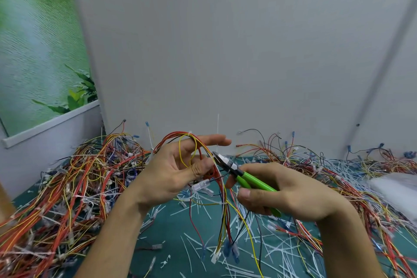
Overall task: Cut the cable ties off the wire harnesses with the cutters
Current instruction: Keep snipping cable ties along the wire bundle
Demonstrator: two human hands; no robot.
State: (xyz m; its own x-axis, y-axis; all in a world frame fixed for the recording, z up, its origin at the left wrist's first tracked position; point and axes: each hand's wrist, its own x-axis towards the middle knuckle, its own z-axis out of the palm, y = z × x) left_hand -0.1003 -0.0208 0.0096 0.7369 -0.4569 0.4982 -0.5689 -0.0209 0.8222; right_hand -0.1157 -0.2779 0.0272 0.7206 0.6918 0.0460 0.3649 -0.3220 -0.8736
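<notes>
Right hand [282, 192] grips cutters [239, 172], long axis slanting, nose up-left toward wire harness [203, 153].

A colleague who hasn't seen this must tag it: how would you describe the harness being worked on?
Over the green mat, between the two big wire heaps, the left hand holds up a looped bundle of red, yellow and black wires ending in blue and white connectors. Alone among the harnesses it is off the mat, with the nose of the green-handled cutters at it.

Wire heaps [67, 187] crowd both sides — littered mat [165, 225] between passable.
</notes>
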